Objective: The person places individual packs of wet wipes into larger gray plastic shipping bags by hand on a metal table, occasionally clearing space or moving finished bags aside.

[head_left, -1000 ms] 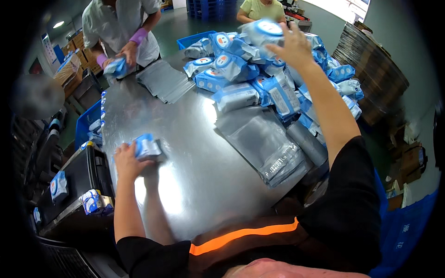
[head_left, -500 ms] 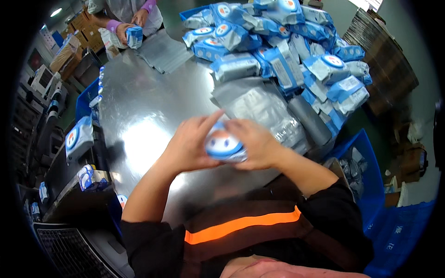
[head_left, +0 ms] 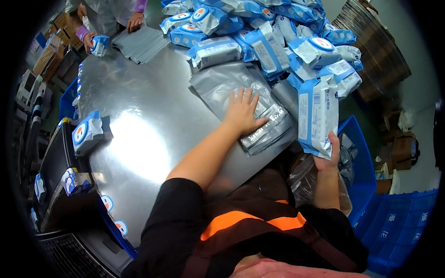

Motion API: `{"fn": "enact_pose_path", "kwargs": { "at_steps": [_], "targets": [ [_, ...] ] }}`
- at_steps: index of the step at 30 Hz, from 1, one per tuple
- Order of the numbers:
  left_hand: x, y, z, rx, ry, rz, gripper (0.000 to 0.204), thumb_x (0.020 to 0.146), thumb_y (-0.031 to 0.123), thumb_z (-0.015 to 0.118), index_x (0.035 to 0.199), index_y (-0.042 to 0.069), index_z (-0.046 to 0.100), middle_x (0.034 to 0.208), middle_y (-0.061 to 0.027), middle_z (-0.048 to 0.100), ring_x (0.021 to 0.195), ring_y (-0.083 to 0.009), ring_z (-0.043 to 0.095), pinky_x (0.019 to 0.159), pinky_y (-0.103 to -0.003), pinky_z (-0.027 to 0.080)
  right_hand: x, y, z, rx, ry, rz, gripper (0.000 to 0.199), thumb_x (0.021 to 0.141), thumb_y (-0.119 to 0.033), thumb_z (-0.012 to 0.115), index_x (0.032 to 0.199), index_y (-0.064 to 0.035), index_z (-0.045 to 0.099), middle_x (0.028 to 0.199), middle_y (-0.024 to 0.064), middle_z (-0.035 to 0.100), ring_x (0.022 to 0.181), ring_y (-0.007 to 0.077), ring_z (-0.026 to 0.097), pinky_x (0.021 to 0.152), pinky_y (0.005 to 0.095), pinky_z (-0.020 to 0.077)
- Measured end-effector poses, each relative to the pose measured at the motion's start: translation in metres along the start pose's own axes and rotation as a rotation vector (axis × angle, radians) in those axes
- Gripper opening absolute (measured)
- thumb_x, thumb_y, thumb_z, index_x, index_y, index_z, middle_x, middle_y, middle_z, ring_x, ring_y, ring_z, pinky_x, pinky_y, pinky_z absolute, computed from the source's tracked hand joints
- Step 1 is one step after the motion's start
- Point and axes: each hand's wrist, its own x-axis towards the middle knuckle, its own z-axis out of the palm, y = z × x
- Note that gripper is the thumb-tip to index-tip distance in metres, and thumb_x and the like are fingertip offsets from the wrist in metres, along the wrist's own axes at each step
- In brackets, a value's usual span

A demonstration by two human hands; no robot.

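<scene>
My left hand (head_left: 242, 112) lies flat, fingers spread, on a stack of grey plastic mailer bags (head_left: 234, 88) on the steel table (head_left: 139, 134). My right hand (head_left: 328, 155) grips the lower end of a blue-and-white wipes pack (head_left: 317, 113) and holds it upright off the table's right edge, above a blue crate (head_left: 359, 153). A big heap of the same blue-and-white packs (head_left: 278, 32) covers the far right part of the table, just beyond the grey bags.
One wipes pack (head_left: 86, 133) lies on a black machine at the table's left edge. Across the table another person's hands (head_left: 134, 21) rest on a second stack of grey bags (head_left: 139, 42) and hold a pack (head_left: 98, 45). Blue crates (head_left: 403, 227) stand at lower right.
Half a second ago both hands held a pack together in front of me. Now my left hand has moved onto the grey bags and my right hand holds the pack out to the right.
</scene>
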Motion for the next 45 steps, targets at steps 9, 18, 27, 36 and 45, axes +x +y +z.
{"fn": "enact_pose_path", "kwargs": {
  "at_steps": [9,18,27,36,45],
  "targets": [
    [-0.098,0.012,-0.043,-0.05,-0.142,0.291,0.086,0.083,0.064,0.059,0.144,0.006,0.044,0.154,-0.021,0.034,0.144,-0.0417,0.027,0.116,-0.061,0.018,0.015,0.016,-0.029,-0.094,0.017,0.038,0.066,0.093,-0.029,0.057,0.147,0.0027,0.036,0.144,0.0166,0.05,0.132,0.0283,0.05,0.111,0.0416,0.0384],
    [-0.067,0.043,-0.06,-0.315,-0.138,0.12,0.062,0.072,0.043,0.077,0.121,0.008,0.061,0.128,-0.0166,0.054,0.124,-0.0373,0.047,0.104,-0.052,0.037,-0.001,0.004,0.015,-0.513,-0.077,-0.062,0.076,0.082,-0.024,0.071,0.145,0.0056,0.04,0.14,0.0162,0.053,0.124,0.0222,0.052,0.108,0.0332,0.0373],
    [-0.089,0.023,-0.039,-0.455,0.16,-0.043,0.015,0.085,0.018,0.067,0.094,0.006,0.069,0.087,-0.0151,0.065,0.085,-0.036,0.063,0.076,-0.044,0.051,-0.043,-0.002,0.003,-1.224,-0.542,-0.2,0.07,0.063,-0.02,0.079,0.131,-0.0088,0.062,0.136,0.0162,0.053,0.124,0.0306,0.051,0.106,0.0382,0.0388],
    [-0.073,0.037,-0.06,-0.249,0.315,0.121,0.012,0.086,0.011,0.068,0.099,0.008,0.068,0.085,-0.0124,0.062,0.079,-0.0325,0.062,0.068,-0.042,0.051,-0.071,0.023,0.071,-1.834,-0.25,-0.451,0.074,0.068,-0.039,0.082,0.134,-0.0177,0.058,0.122,0.0195,0.052,0.101,0.0373,0.054,0.089,0.0468,0.0453],
    [-0.109,0.023,-0.033,-0.237,0.408,-0.086,0.068,0.073,0.018,0.074,0.133,-0.001,0.049,0.094,-0.0125,0.059,0.089,-0.0312,0.058,0.078,-0.043,0.047,-0.059,0.039,0.095,-1.861,-0.245,-0.299,0.089,0.069,-0.056,0.079,0.14,-0.0133,0.047,0.114,0.0223,0.052,0.102,0.0411,0.059,0.078,0.0456,0.0538]
  ]
}}
